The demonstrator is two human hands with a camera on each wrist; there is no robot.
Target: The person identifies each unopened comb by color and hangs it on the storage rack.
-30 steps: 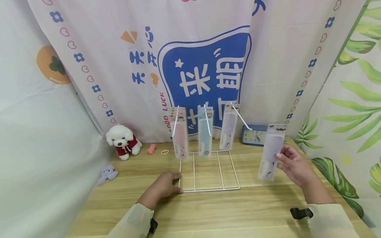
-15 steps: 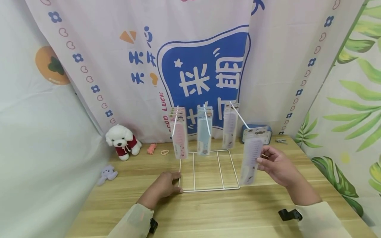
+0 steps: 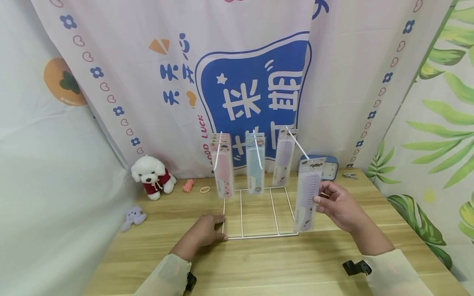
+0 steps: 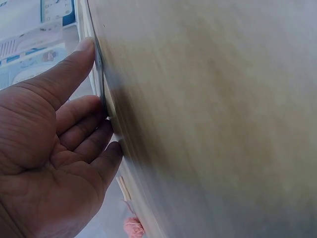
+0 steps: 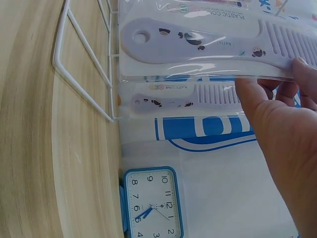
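Observation:
My right hand (image 3: 342,209) pinches a packaged lilac comb (image 3: 309,197) by its right edge, thumb in front. The pack hangs upright, its top overlapping the tip of the white display rack's (image 3: 263,236) right hook. Farther back on that hook hangs another lilac comb pack (image 3: 284,150). Several pink comb packs (image 3: 224,172) hang from the left hook, and blue comb packs (image 3: 255,172) from the middle one. At the rack base's front left corner my left hand (image 3: 203,230) grips the wire between thumb and curled fingers; the left wrist view shows those fingers (image 4: 91,134) at the wire.
Behind the held comb stands a blue clock (image 3: 329,166), with a small metal clip (image 3: 349,176) to its right. A white plush dog (image 3: 153,174), a purple plush toy (image 3: 134,216), an orange bundle (image 3: 189,185) and a hair tie (image 3: 205,189) lie left of the rack.
My right hand has brought the lilac comb leftward from beside the clock to the right hook's tip, slowing over the last half second. My left hand stays at the rack corner.

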